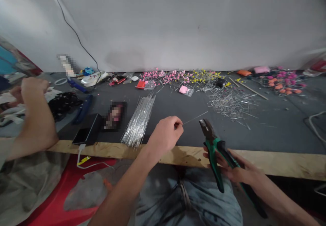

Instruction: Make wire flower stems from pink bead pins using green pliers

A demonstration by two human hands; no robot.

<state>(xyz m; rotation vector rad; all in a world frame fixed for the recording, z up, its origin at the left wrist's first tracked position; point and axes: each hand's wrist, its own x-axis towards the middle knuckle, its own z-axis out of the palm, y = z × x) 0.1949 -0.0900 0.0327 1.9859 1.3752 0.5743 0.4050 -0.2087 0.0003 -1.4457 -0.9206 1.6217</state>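
Pinched between the fingers of my left hand is a thin metal wire, which points right and slightly up over the dark table. My right hand is wrapped round green and black pliers, their jaws up and parted near the wire's free end, not touching it. A bundle of straight silver wires lies left of my left hand. Beyond the pliers is a loose heap of short cut wires.
Along the wall lie pink-tipped stems, yellow-tipped stems and orange balls on stems. A pink packet sits mid-table. On the left are a black box, a blurred-out phone and another person's arm.
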